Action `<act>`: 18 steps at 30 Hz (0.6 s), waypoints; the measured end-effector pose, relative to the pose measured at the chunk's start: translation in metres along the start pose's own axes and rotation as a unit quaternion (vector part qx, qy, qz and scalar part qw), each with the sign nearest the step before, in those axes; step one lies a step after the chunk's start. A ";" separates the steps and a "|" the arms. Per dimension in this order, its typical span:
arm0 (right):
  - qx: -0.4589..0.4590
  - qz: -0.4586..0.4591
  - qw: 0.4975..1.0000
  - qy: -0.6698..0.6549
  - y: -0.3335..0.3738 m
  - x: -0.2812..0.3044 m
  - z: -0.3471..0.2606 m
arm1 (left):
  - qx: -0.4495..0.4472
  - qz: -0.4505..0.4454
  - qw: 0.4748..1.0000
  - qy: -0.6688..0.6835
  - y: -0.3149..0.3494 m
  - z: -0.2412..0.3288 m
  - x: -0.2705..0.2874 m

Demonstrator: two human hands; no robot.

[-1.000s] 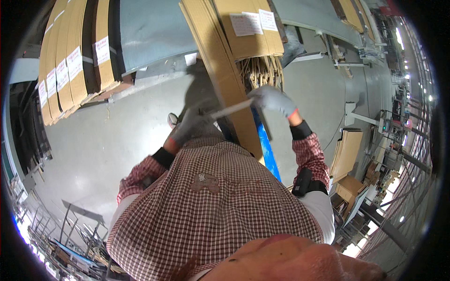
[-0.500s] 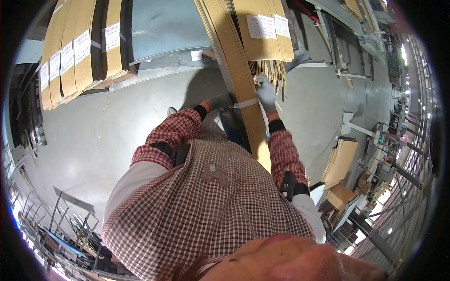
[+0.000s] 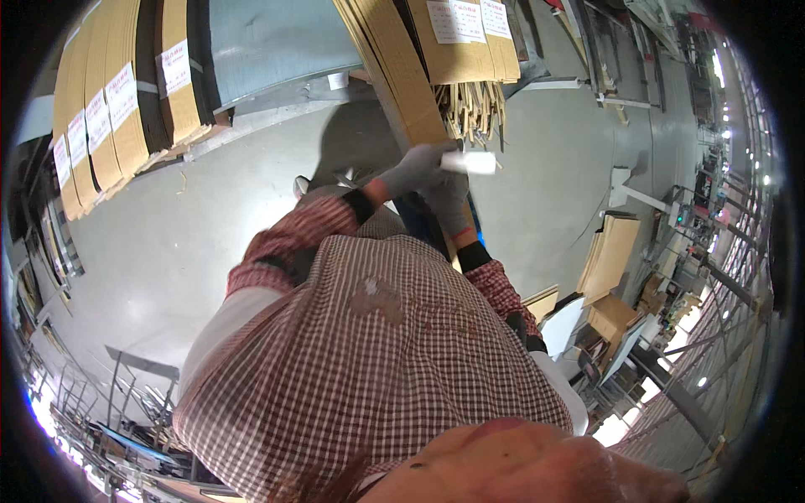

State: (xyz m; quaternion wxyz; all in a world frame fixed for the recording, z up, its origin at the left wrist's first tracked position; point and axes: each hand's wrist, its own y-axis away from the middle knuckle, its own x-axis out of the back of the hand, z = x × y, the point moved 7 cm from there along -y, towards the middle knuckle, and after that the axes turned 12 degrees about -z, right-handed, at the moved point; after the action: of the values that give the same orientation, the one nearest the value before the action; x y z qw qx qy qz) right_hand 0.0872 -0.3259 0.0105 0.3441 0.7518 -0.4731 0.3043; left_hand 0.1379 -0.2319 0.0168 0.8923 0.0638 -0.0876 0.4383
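Note:
A long, narrow bundle of brown cardboard (image 3: 401, 80) runs from the top of the view down to my apron. My left hand (image 3: 419, 166), in a grey glove, reaches across it with closed fingers. A short white strip (image 3: 471, 163), somewhat blurred, sticks out to the right from those fingertips. My right hand (image 3: 447, 199), gloved too, sits just below and touches the left at the bundle's right side. Its fingers look curled, but the left hand and the strip partly hide them, so what they hold cannot be seen.
Labelled cardboard bundles (image 3: 109, 101) stand at the upper left beside a grey-blue panel (image 3: 277, 42). Another labelled stack (image 3: 457, 59) is ahead, with thin strips (image 3: 474, 109) hanging below it. Leaning boards (image 3: 610, 256) and an open carton (image 3: 610, 317) are on the right.
My left hand has moved right and over the bundle. My right hand has drawn back toward me and left, meeting it. The white band across the bundle no longer shows; a white strip juts from my hands.

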 end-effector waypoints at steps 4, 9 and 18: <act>0.027 0.120 0.992 0.005 -0.013 0.106 -0.016 | 0.154 -0.035 0.955 -0.250 -0.023 0.000 -0.025; 0.178 -0.168 0.962 0.124 -0.043 0.065 -0.003 | 0.120 -0.003 0.961 -0.248 -0.024 -0.023 -0.039; 0.022 -0.443 0.734 0.514 -0.132 0.003 0.145 | 0.149 -0.026 0.932 -0.329 -0.030 0.003 -0.032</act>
State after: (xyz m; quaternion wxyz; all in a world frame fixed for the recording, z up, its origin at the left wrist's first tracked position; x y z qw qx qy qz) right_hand 0.2294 -0.4027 -0.1012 0.6145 0.6123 0.1697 0.4676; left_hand 0.1422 -0.2754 0.0113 0.8050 0.3388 -0.3079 0.3773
